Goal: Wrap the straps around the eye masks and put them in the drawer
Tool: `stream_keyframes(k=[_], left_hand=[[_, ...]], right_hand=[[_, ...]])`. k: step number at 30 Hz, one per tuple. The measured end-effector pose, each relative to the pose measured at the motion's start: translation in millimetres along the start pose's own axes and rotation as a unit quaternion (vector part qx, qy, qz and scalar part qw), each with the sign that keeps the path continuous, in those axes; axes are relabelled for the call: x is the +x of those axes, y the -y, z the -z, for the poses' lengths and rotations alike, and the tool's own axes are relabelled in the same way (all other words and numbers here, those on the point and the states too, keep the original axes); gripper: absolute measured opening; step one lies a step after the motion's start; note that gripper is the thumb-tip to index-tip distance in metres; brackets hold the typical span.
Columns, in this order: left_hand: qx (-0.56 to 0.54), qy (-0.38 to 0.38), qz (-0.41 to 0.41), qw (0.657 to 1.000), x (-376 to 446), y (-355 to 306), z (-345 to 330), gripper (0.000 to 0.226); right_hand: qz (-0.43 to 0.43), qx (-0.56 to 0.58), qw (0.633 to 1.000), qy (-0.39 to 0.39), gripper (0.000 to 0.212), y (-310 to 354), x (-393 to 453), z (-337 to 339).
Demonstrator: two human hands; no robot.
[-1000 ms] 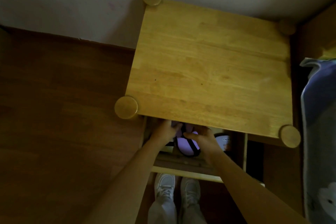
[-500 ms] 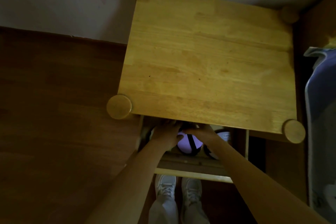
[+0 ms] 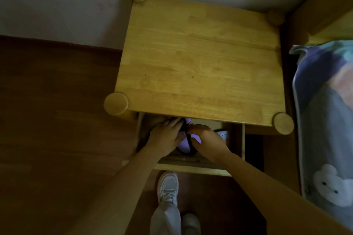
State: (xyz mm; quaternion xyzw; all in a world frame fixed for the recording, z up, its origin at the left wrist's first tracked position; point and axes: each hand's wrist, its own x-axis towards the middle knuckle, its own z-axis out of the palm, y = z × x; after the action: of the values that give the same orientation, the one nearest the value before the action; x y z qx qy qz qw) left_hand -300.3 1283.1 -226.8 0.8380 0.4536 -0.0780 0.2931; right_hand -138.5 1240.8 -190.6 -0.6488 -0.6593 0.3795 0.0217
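Eye mask [image 3: 185, 144], lilac with a black strap [image 3: 188, 139] around it, lies in the open drawer [image 3: 193, 169] under the counter's front edge. Left hand [image 3: 165, 137] rests on it with relaxed fingers; right hand [image 3: 207, 141] grips it, fingers curled.

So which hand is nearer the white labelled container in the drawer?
Right. The right hand sits directly beside the white labelled container, partly covering it; the left hand is across the lilac eye mask.
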Motion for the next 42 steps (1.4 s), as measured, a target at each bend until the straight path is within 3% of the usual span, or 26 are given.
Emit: stream_keyframes(k=[4,7,13,18,23,30,33,42], left_hand=[[0.010,-0.074,-0.062,0.995,-41.7,-17.3,6.7,0.067],[0.058,-0.123,-0.110,0.985,-70.2,-25.1,10.1,0.083],[0.223,-0.088,-0.110,0.965,-79.6,-29.7,22.3,0.117],[0.243,-0.084,-0.086,0.962,-75.5,-31.4,26.6,0.134],[0.261,-0.100,-0.067,0.958,-64.8,-32.1,33.5,0.137],[0.267,-0.110,-0.053,0.956,-32.1,-32.0,51.3,0.117],[0.263,-0.173,-0.080,0.946,-25.7,-29.6,50.8,0.105],[0.298,-0.330,-0.200,0.873,10.7,-15.2,46.6,0.036]], right_hand=[[0.103,-0.088,0.984,-0.114,0.024,5.2,-37.6,2.1],[0.132,-0.127,0.967,-0.179,0.040,3.2,-62.6,1.5],[0.100,-0.247,0.958,-0.102,0.097,-16.0,-80.0,-7.0],[0.076,-0.309,0.944,-0.088,0.119,-25.3,-77.7,-8.0],[0.089,-0.342,0.924,-0.144,0.129,-22.2,-68.1,0.3],[0.037,-0.329,0.921,-0.205,0.118,-22.7,-40.3,19.2],[0.042,-0.345,0.907,-0.237,0.107,-24.4,-31.4,22.7],[0.114,-0.371,0.815,-0.430,0.026,-33.9,2.5,17.3]])
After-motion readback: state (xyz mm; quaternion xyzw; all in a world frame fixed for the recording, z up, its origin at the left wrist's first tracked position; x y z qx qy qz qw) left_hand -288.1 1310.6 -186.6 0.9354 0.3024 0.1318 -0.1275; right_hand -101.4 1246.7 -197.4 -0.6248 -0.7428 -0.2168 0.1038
